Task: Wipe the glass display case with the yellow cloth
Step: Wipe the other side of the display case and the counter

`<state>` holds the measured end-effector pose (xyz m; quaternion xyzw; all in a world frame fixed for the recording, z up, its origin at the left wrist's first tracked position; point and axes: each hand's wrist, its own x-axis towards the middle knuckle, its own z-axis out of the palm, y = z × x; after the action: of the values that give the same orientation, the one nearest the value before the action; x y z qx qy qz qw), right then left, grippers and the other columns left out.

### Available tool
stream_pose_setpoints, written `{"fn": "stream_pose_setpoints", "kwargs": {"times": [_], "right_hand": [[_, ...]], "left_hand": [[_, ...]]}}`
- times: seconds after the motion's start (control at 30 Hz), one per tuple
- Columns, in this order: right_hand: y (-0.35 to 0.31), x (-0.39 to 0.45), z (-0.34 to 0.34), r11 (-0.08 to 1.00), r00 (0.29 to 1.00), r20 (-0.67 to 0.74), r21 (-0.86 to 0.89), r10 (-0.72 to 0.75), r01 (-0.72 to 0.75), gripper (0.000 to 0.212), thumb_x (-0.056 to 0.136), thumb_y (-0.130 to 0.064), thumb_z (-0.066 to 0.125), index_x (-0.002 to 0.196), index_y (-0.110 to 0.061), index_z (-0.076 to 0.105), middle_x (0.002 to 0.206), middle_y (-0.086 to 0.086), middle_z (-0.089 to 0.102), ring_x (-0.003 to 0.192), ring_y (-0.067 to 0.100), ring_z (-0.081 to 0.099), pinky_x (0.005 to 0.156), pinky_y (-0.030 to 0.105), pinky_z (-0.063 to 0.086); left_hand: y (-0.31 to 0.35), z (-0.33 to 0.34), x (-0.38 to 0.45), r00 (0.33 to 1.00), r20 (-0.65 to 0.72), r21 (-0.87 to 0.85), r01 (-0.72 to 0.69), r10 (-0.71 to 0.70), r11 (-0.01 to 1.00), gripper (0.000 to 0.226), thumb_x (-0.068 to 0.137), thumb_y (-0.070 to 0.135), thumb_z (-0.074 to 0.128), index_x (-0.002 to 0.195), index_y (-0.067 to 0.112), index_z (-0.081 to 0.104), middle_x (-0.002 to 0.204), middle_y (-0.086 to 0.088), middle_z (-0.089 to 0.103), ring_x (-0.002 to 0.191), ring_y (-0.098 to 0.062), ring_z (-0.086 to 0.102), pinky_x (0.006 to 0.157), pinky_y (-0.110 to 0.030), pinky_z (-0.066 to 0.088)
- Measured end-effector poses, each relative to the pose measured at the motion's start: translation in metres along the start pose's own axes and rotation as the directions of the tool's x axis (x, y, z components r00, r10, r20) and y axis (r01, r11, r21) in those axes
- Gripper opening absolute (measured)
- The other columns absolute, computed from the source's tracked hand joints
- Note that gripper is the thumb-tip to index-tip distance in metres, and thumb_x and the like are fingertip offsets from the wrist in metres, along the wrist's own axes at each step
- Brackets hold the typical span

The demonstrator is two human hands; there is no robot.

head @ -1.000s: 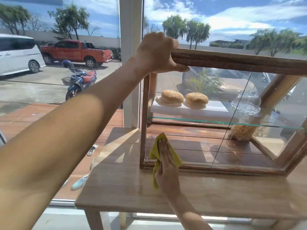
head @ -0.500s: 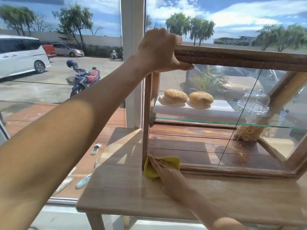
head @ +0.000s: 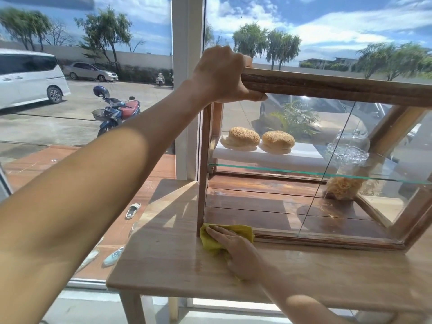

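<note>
1. Pressing flat under the right hand (head: 236,251), the yellow cloth (head: 211,239) lies at the lower left corner of the glass display case (head: 327,206), where the bottom rail of the wooden frame meets the left post.
2. The cloth is partly on the wooden table (head: 163,265) and partly against the foot of the case. One flap shows beyond the fingertips toward the glass, and the rest is hidden under the palm.
3. The right hand does not pinch the cloth. Its fingers are stretched out and close together on top of it, so I judge that the cloth is held only by downward pressure, as is usual for wiping.
4. The left hand (head: 224,76) is closed around the left end of the top rail (head: 339,86), the thumb under it and the fingers over it. This grip probably keeps the case steady (or holds a lid; I cannot tell which) while the other hand rubs below.
5. Inside the case, two sesame buns (head: 259,139) sit on a white board (head: 275,157) on the glass shelf (head: 304,174), and a glass dome (head: 350,146) stands to their right, well apart from the cloth.
6. Most of the glass is above the cloth, so the wiping looks far from finished.
</note>
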<state>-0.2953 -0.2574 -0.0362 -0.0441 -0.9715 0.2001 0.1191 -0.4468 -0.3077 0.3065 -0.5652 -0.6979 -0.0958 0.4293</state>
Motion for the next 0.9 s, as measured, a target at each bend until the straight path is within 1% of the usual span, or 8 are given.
{"fn": "stream_pose_setpoints", "kwargs": {"times": [0.1,0.17,0.27,0.37,0.53,0.7,0.8,0.9], "right_hand": [[0.007,-0.027,0.006,0.996,0.957,-0.288,0.093,0.025,0.001,0.080,0.074,0.010,0.049,0.142,-0.032,0.041,0.146,-0.021,0.036,0.137,-0.002,0.030,0.112,0.027,0.032],[0.008,-0.040,0.004,0.996,0.854,-0.518,0.086,0.037,0.009,0.081,0.071,0.007,0.050,0.141,-0.032,0.041,0.146,-0.018,0.040,0.135,0.005,0.039,0.110,0.023,0.034],[0.006,-0.036,-0.005,1.000,0.763,-0.646,-0.018,-0.021,0.012,0.065,0.081,-0.003,0.050,0.143,-0.023,0.040,0.147,-0.005,0.043,0.137,0.013,0.038,0.113,0.027,0.031],[-0.001,-0.015,-0.006,0.988,0.823,-0.559,-0.152,-0.107,0.025,0.060,0.083,-0.007,0.045,0.142,-0.015,0.038,0.147,0.002,0.043,0.139,0.015,0.033,0.115,0.032,0.028],[-0.015,0.013,0.009,0.938,0.952,-0.252,-0.336,-0.174,0.082,0.056,0.078,-0.010,0.036,0.131,-0.011,0.054,0.137,0.004,0.054,0.130,0.018,0.046,0.100,0.036,0.047],[-0.004,0.010,0.010,0.981,0.992,-0.096,-0.182,-0.086,0.067,0.073,0.081,0.006,0.048,0.147,-0.022,0.032,0.153,-0.006,0.029,0.142,0.005,0.018,0.118,0.032,0.023],[-0.005,0.009,0.004,0.980,0.997,-0.030,-0.186,-0.074,0.068,0.076,0.083,0.005,0.050,0.148,-0.026,0.028,0.155,-0.007,0.025,0.143,0.004,0.018,0.116,0.020,0.013],[0.001,0.005,-0.006,0.969,0.995,0.054,-0.228,-0.087,0.097,0.080,0.083,0.006,0.052,0.150,-0.025,0.021,0.157,-0.009,0.018,0.144,0.003,0.012,0.116,0.018,0.006]], "left_hand": [[0.000,0.002,0.000,1.000,-0.004,-0.007,-0.003,0.003,1.000,0.084,0.065,0.086,0.045,0.102,0.014,0.067,0.068,0.001,0.061,0.060,-0.017,0.053,0.061,-0.024,0.036],[-0.001,0.003,0.000,1.000,-0.018,-0.005,0.006,-0.006,1.000,0.085,0.063,0.088,0.043,0.100,0.015,0.067,0.066,0.002,0.060,0.059,-0.017,0.053,0.063,-0.024,0.037],[-0.001,0.002,0.002,0.999,-0.031,-0.011,0.012,-0.012,1.000,0.085,0.063,0.088,0.042,0.099,0.015,0.068,0.066,0.001,0.061,0.059,-0.017,0.053,0.064,-0.024,0.038],[-0.001,0.003,0.001,1.000,-0.024,-0.014,0.012,-0.012,1.000,0.086,0.064,0.088,0.043,0.102,0.015,0.067,0.069,0.000,0.065,0.060,-0.018,0.055,0.064,-0.024,0.040],[-0.001,0.003,0.001,0.999,-0.030,-0.009,0.013,-0.013,1.000,0.087,0.063,0.089,0.041,0.100,0.015,0.068,0.068,-0.001,0.065,0.060,-0.019,0.056,0.064,-0.024,0.041],[-0.001,0.003,0.001,0.999,-0.029,-0.014,0.022,-0.022,1.000,0.096,0.057,0.093,0.033,0.100,0.014,0.068,0.067,-0.002,0.065,0.060,-0.019,0.055,0.064,-0.025,0.041],[-0.001,0.003,0.001,0.999,-0.036,-0.014,0.009,-0.010,1.000,0.097,0.056,0.092,0.030,0.101,0.014,0.068,0.068,-0.003,0.066,0.060,-0.019,0.055,0.064,-0.025,0.041],[-0.002,0.003,0.000,0.999,-0.040,-0.012,0.003,-0.003,1.000,0.090,0.061,0.089,0.040,0.103,0.014,0.068,0.071,-0.003,0.066,0.061,-0.019,0.053,0.064,-0.025,0.038]]}}
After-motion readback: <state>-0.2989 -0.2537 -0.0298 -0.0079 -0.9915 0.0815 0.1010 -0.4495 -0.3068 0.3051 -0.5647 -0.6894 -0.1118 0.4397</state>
